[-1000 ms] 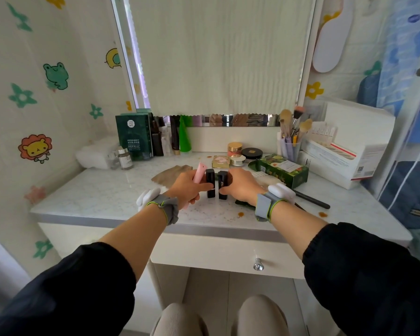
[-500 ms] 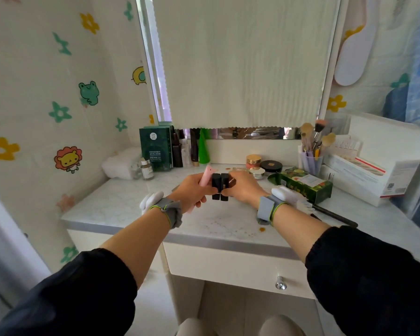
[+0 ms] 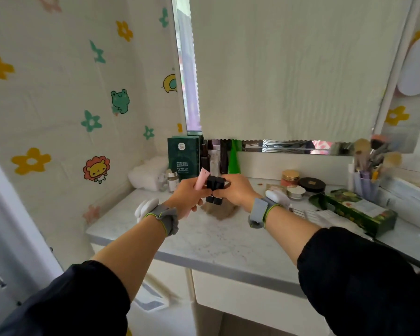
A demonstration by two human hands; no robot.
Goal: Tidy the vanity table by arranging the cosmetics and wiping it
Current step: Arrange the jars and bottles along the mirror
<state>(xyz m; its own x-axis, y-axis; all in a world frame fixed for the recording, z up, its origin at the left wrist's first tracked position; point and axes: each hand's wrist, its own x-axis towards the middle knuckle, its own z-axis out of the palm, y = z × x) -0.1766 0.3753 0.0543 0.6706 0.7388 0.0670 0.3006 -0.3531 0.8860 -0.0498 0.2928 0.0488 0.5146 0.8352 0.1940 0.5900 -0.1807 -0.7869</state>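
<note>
My left hand (image 3: 188, 196) grips a pink tube (image 3: 201, 178) that sticks up and leans right. Beside it my right hand (image 3: 235, 191) holds two black lipstick cases (image 3: 215, 189), upright and pressed side by side, above the white marble vanity table (image 3: 218, 241). Both hands meet at the centre, raised off the top. A brown smear or cloth patch (image 3: 221, 210) lies on the table just under the cases; I cannot tell which.
A dark green box (image 3: 182, 156), dark bottles and a green tube (image 3: 233, 157) line the back left. A white towel (image 3: 147, 174), a small jar (image 3: 172, 180), round pots (image 3: 301, 184), a brush holder (image 3: 365, 180) and a green carton (image 3: 354, 209) stand around.
Both hands have carried the pink tube and the two black cases up and towards the back left. The cases have come together, and my view has swung left.
</note>
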